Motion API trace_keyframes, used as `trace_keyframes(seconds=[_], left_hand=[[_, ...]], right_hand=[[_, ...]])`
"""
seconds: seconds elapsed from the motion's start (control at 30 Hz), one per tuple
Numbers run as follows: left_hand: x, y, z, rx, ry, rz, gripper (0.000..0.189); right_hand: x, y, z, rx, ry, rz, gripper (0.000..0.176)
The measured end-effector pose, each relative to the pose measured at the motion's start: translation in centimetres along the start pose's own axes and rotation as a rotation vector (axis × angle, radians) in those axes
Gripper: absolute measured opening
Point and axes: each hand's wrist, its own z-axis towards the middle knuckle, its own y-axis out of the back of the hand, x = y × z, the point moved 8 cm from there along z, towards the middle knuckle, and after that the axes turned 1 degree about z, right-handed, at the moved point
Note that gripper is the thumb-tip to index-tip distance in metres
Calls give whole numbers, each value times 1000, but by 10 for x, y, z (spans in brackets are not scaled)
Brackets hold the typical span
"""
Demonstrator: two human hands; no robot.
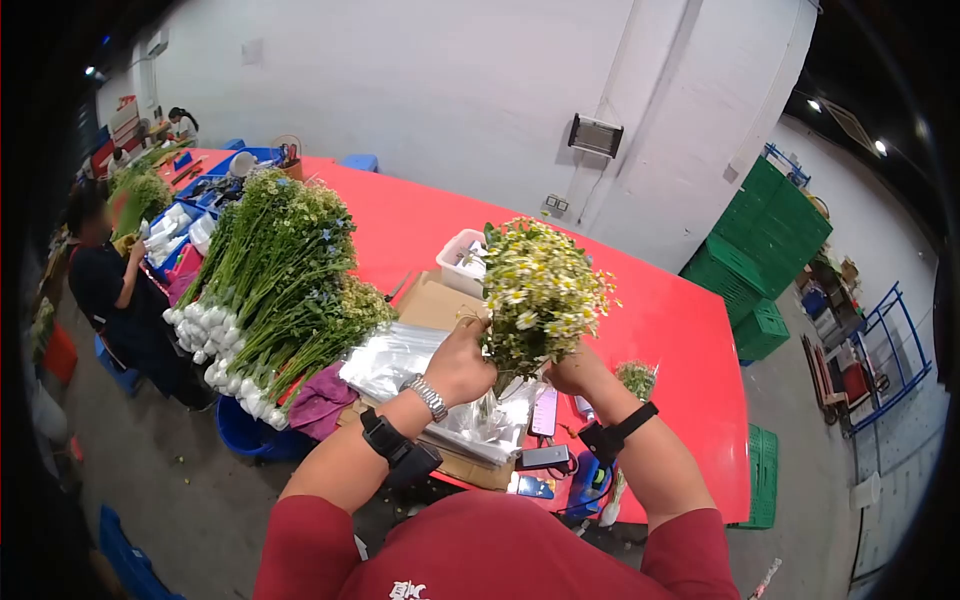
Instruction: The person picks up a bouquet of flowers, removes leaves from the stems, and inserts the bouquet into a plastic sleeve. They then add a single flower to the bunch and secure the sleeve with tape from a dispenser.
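Note:
A bunch of small white-and-yellow daisy-like flowers [545, 290] stands upright in front of me, heads up. My left hand [462, 365] is closed at its left side, fingers curled against the leaves. From the right, my right hand [575, 368] grips it low down under the blossoms; its fingertips are partly hidden. Beneath the bunch, clear plastic sleeves [405, 352] lie stacked on cardboard [435, 300]. Stems inside clear film show below my hands.
Several wrapped-end flower bunches [280, 275] are piled left on the red table [685, 385]. A white bin [460, 262], a phone [544, 412] and a blue tape dispenser [590, 485] are close by. A co-worker [110, 280] stands far left; green crates [755, 255] stand right.

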Motion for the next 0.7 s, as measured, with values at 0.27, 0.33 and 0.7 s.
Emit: trace_keyframes(seconds=[0.27, 0.33, 0.7], left_hand=[[20, 14, -10, 28, 118, -119, 61], [21, 15, -14, 46, 154, -97, 61], [12, 19, -26, 18, 76, -190, 61]], right_hand=[[18, 48, -25, 311, -272, 129, 29], [1, 50, -36, 220, -356, 189, 32], [47, 59, -41, 349, -200, 173, 33]])
